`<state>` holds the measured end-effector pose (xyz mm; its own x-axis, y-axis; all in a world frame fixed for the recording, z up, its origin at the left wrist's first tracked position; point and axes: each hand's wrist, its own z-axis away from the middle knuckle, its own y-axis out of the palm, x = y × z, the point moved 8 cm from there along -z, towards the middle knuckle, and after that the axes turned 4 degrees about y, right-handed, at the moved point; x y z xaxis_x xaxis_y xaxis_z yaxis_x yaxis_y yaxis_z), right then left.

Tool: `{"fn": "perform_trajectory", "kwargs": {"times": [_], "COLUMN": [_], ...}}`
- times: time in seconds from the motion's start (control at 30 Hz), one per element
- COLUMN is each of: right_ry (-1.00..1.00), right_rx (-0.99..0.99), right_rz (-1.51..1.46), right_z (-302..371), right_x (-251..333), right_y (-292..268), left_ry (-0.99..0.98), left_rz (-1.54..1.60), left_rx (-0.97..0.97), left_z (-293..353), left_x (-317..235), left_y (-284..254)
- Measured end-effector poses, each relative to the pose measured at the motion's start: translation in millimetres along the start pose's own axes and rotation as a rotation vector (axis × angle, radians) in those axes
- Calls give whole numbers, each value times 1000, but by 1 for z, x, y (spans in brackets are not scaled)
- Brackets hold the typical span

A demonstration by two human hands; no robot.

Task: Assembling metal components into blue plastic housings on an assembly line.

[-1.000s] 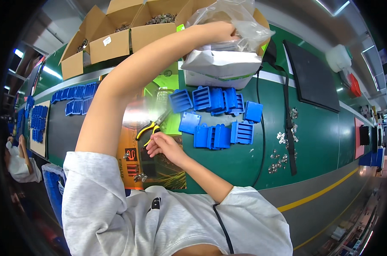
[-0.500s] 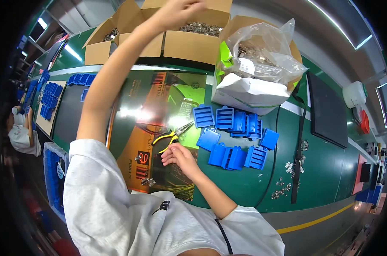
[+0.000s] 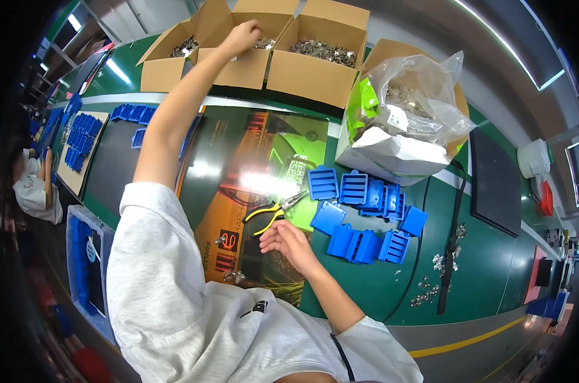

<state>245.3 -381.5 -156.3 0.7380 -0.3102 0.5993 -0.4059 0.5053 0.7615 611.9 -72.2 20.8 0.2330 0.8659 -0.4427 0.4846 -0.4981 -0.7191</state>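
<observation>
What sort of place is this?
Probably a factory assembly workshop: there's a long green workbench, cardboard boxes holding small metal parts, and many similar blue plastic pieces.

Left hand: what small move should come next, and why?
Probably lower the left hand into the second cardboard box from the left: the hand appears above its opening, and small metal parts show inside; whether it holds any is unclear.

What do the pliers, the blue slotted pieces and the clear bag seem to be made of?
Pliers: jaws probably steel, from the grey sheen; yellow-and-black grips, plastic or rubber.
Blue slotted pieces: likely moulded plastic, from their even colour and slight sheen.
Clear bag: probably glossy plastic film, being see-through and creased.
</observation>
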Motion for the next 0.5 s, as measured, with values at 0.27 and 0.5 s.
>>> {"fn": "perform_trajectory", "kwargs": {"times": [0.27, 0.5], "right_ry": [-1, 0], "right_rx": [18, 0], "right_rz": [2, 39], "right_z": [-1, 1], "right_x": [-2, -2], "right_y": [-1, 2], "left_ry": [35, -82], "left_rz": [-72, -116], "left_rx": [510, 1035], "left_z": [-32, -23], "left_x": [-93, -52], "left_y": [165, 229]}}
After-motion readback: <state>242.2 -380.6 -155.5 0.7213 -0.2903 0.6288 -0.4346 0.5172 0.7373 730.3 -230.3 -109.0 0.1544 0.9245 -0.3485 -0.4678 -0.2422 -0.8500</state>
